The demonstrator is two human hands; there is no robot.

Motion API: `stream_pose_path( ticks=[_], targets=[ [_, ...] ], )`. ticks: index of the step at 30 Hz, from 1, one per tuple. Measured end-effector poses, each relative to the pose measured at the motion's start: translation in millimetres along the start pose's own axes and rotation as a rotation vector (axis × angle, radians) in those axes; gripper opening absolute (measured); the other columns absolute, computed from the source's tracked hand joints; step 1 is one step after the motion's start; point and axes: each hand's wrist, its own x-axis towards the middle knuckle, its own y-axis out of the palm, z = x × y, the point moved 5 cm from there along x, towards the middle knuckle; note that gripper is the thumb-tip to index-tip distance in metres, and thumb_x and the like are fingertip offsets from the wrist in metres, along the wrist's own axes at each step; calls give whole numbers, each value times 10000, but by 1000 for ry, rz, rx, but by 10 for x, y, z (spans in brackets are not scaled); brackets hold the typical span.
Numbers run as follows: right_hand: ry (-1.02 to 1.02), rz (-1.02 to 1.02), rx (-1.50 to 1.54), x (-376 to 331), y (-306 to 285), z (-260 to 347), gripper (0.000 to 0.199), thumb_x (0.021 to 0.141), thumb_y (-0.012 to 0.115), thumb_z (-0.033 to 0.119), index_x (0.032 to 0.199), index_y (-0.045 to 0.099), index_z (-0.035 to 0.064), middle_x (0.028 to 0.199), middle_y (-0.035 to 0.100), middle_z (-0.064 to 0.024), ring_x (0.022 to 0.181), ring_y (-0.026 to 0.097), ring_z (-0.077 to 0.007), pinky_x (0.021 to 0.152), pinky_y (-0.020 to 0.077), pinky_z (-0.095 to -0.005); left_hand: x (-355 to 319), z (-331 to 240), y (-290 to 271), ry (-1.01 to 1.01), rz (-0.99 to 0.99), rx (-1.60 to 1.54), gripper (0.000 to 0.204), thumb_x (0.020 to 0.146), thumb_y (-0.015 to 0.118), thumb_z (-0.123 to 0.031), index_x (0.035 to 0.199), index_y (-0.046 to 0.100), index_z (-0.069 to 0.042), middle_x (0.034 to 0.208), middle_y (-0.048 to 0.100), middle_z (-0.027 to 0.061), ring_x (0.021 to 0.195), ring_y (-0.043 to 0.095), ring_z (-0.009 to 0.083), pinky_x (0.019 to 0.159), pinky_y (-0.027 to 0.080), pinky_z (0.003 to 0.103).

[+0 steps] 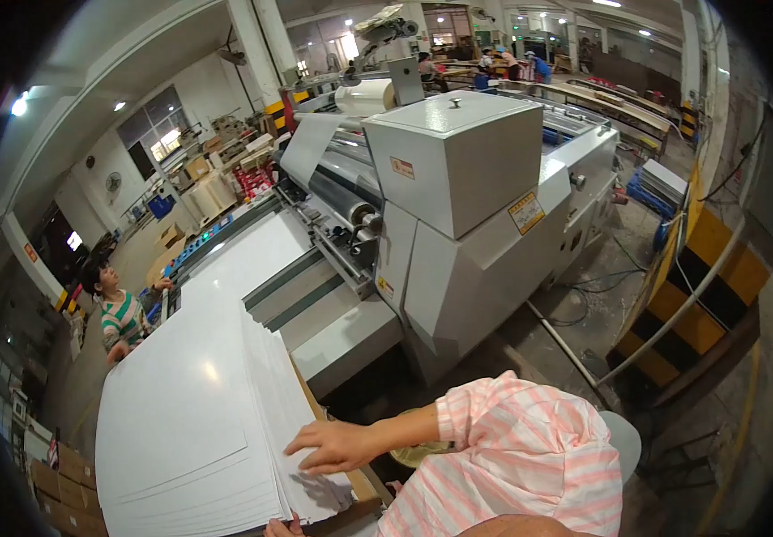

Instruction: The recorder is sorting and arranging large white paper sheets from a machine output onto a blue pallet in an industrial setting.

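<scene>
A tall stack of large white paper sheets [180,385] lies in front of me, its layered edge fanned toward the right. My right hand [333,446] rests on that fanned edge with its fingers stretched and apart, gripping nothing. Its forearm comes in from a pink-and-white striped sleeve at the right. At the lower rim of the picture, my left hand [284,527] shows only in part. Its fingers close on the near corner of the paper sheets; the rest of the hand is cut off.
Beyond the stack stands a big grey roller machine [458,170], with a white sheet [247,255] on its feed bed. A co-worker in a striped top [122,313] stands left of the stack. Cardboard boxes [68,483] sit lower left; a yellow-black striped barrier [695,286] stands right.
</scene>
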Motion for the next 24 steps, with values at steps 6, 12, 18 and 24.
stream_pose_path(
  ticks=[6,12,18,24],
  targets=[
    [529,-233,-108,-747,-440,-282,157,804,537,155,849,609,22,1005,547,-113,885,533,-243,739,437,-312,108,-58,-51,155,127,298,399,827,510,-261,1155,424,-51,1158,423,222,972,465,402,784,390,483],
    [624,-359,-267,-1110,-797,-187,147,807,530,119,849,613,5,938,579,-105,850,558,-230,720,454,-314,154,105,-90,40,37,46,356,790,529,-251,1063,453,-35,1059,451,190,923,461,350,747,403,449],
    [568,-401,-248,-1200,-1194,-245,134,801,539,101,854,605,-4,909,589,-95,821,564,-221,709,457,-309,146,183,-22,-74,-216,-342,214,763,510,-120,849,517,76,816,526,162,751,501,248,632,451,359],
    [437,-508,-186,-1434,-2154,-221,117,797,543,68,855,596,-18,903,600,-100,820,565,-227,710,457,-308,45,-165,75,-99,-545,-322,188,707,497,-107,620,481,59,652,467,89,559,410,171,476,343,293]
  ],
)
